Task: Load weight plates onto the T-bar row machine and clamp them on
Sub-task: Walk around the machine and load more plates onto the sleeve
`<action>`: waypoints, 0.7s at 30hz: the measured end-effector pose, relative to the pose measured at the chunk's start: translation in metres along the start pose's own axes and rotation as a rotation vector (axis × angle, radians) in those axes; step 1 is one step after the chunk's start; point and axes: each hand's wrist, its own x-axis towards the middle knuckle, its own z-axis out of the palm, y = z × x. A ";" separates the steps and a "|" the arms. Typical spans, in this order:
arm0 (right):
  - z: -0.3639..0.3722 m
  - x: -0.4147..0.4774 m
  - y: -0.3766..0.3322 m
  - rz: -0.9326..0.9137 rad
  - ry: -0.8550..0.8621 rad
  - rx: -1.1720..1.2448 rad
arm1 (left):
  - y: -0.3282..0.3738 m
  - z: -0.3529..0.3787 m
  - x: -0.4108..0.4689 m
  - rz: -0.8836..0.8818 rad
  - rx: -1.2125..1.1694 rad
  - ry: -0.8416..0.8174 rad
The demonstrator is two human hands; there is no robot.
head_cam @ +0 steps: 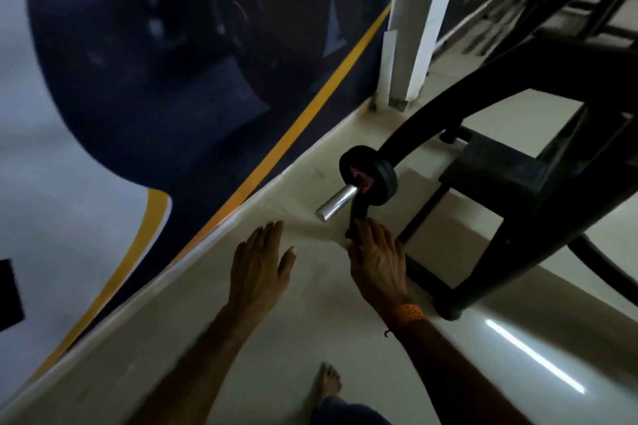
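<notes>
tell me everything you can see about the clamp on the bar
The clamp sits on the silver sleeve against the outer face of the black weight plate. Its collar looks pinkish red around the sleeve, and a dark handle hangs down from it. The right hand has its fingers on the handle's lower end. The left hand hovers open, touching nothing.

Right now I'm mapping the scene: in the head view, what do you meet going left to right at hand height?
Dark wall mural with yellow stripe → left hand, open → right hand on a black handle → black machine frame.
</notes>
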 end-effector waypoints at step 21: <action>0.088 0.238 0.042 0.573 0.129 -0.062 | -0.025 0.125 0.365 0.498 -0.032 -0.425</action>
